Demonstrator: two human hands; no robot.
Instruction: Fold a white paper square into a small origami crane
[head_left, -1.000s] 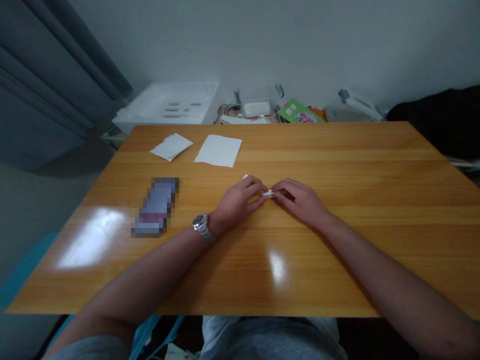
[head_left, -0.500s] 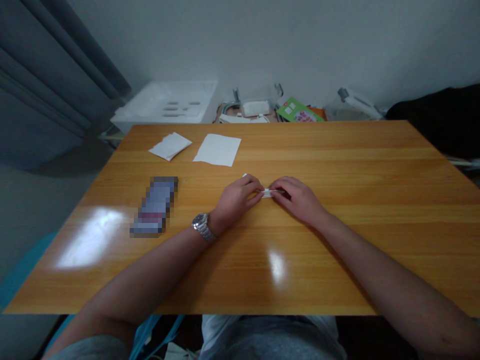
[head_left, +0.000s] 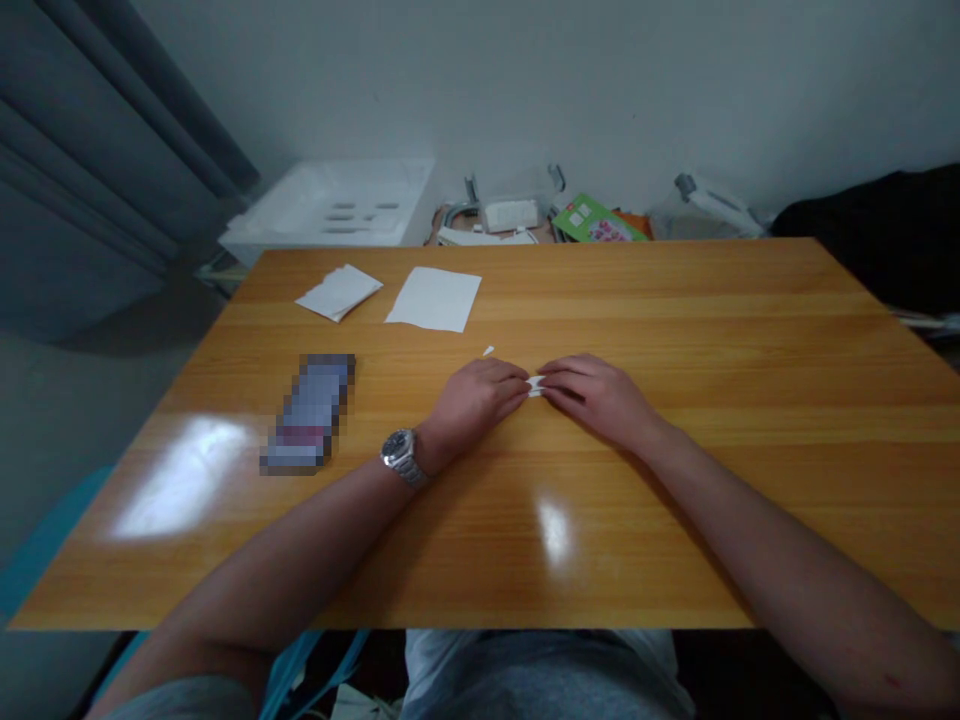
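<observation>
Between my two hands a small folded piece of white paper (head_left: pixel 535 386) shows over the wooden table (head_left: pixel 675 330); most of it is hidden under my fingers. My left hand (head_left: pixel 478 405), with a metal watch (head_left: pixel 403 453) at its wrist, is closed with its fingertips on the paper's left end. On the right end, the thumb and fingers of my right hand (head_left: pixel 600 397) press together. Just beyond my left hand's knuckles a tiny white scrap (head_left: pixel 489 351) sticks out on the tabletop.
Two white sheets lie toward the back left: a layered paper (head_left: pixel 340 292) and a flatter square sheet (head_left: pixel 435 299). A phone (head_left: pixel 309 412), blurred out, rests left of my hand. Behind the table stand a white plastic tray (head_left: pixel 360 195) and a green booklet (head_left: pixel 592 220).
Both hands have shifted slightly, their fingers now lying flatter and closer together over the paper. More of the small scrap shows behind my left hand.
</observation>
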